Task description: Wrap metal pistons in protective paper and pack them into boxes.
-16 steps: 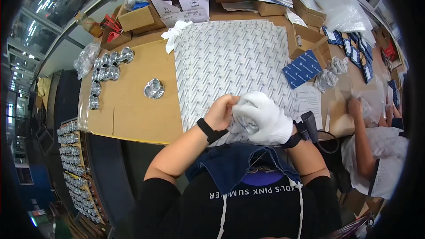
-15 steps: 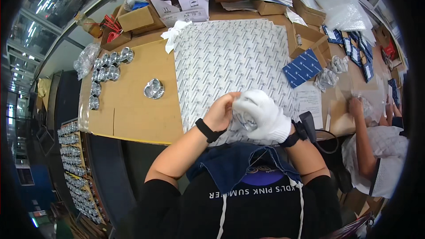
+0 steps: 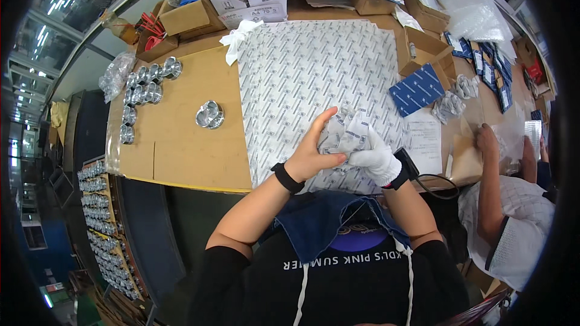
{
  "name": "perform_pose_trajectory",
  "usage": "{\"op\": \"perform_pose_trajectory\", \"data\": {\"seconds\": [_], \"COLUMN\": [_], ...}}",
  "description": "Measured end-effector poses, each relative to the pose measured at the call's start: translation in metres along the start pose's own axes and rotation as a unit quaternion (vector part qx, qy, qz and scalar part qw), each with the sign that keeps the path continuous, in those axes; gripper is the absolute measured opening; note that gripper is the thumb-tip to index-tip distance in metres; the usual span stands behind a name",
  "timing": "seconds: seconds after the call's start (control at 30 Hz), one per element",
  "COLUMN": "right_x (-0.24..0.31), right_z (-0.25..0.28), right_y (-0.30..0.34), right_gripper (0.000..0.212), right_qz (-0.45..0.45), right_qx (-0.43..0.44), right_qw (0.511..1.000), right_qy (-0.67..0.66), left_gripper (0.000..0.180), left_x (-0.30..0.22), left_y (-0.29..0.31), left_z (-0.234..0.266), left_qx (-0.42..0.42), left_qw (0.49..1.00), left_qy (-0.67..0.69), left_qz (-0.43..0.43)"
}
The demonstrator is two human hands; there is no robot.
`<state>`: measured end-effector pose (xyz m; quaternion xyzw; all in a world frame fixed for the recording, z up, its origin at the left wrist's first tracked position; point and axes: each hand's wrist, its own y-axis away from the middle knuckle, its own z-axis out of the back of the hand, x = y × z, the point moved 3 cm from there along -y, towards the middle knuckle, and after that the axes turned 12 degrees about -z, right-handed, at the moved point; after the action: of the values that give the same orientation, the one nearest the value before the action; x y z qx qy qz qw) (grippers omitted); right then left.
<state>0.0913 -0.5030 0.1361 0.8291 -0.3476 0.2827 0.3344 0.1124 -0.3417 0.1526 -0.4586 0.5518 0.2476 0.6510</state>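
Gloved hand (image 3: 379,162) rightward, bundle's (image 3: 346,134) inside hidden

Ahead of the left hand (image 3: 313,152) and gloved right hand (image 3: 379,160), which cup a paper-wrapped bundle (image 3: 347,133), the flat paper stack (image 3: 314,66) leaves a low, open way to the white carton (image 3: 254,17) at the back. Leftward, one metal part (image 3: 210,115) stands alone on the cardboard sheet (image 3: 199,160), passable all round; grouped metal parts (image 3: 145,87) block farther left. Rightward, a blue box (image 3: 417,90) and crumpled paper lumps (image 3: 449,107) obstruct; beyond, a co-worker's arm (image 3: 490,187) intrudes, though clearance there is hard to judge.
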Motion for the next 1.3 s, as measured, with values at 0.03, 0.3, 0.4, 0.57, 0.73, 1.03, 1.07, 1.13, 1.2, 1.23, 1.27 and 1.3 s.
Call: {"op": "perform_pose_trajectory", "data": {"seconds": [0.03,0.3,0.4,0.57,0.73,1.03,1.07,1.13,1.2,1.23,1.27,1.3], "right_x": [0.0,-0.01,-0.016,-0.01,-0.029,-0.001,0.004,0.018,0.01,0.018,0.024,0.031], "right_z": [0.0,0.004,0.011,0.015,0.028,0.095,0.115,0.16,0.222,0.225,0.226,0.226], "right_y": [-0.001,-0.019,-0.025,-0.019,-0.015,0.075,0.087,0.114,0.132,0.132,0.129,0.128], "right_gripper": [0.076,0.058,0.057,0.055,0.053,0.056,0.061,0.06,0.062,0.064,0.064,0.069], "right_qz": [0.014,0.083,0.078,0.081,0.045,0.058,0.094,0.144,0.032,-0.052,-0.054,-0.085], "right_qx": [-0.04,-0.178,-0.207,-0.225,-0.291,-0.383,-0.357,-0.386,-0.549,-0.603,-0.601,-0.6], "right_qw": [0.999,0.975,0.969,0.963,0.939,0.916,0.929,0.909,0.797,0.714,0.715,0.69], "right_qy": [-0.006,0.103,0.106,0.123,0.176,0.105,-0.012,0.069,0.25,0.353,0.353,0.397], "left_gripper": [0.088,0.07,0.075,0.066,0.052,0.066,0.067,0.065,0.062,0.06,0.057,0.057], "left_x": [0.003,0.03,0.038,0.046,0.073,0.081,0.082,0.08,0.077,0.074,0.072,0.072], "left_y": [0.0,0.003,0.007,0.004,0.017,0.024,0.026,0.035,0.038,0.04,0.042,0.044], "left_z": [-0.003,-0.006,-0.007,-0.002,-0.015,-0.011,0.0,0.012,0.02,0.023,0.023,0.025], "left_qx": [0.002,-0.083,-0.101,-0.028,-0.039,0.03,0.035,0.018,0.053,0.079,0.079,0.079], "left_qw": [1.0,0.992,0.987,0.973,0.951,0.985,0.981,0.977,0.973,0.954,0.948,0.948], "left_qy": [0.002,0.006,-0.062,-0.21,0.081,-0.016,-0.016,-0.049,-0.158,-0.267,-0.292,-0.293], "left_qz": [0.001,0.09,0.108,0.094,0.296,0.171,0.192,0.205,0.159,0.11,0.098,0.099]}}
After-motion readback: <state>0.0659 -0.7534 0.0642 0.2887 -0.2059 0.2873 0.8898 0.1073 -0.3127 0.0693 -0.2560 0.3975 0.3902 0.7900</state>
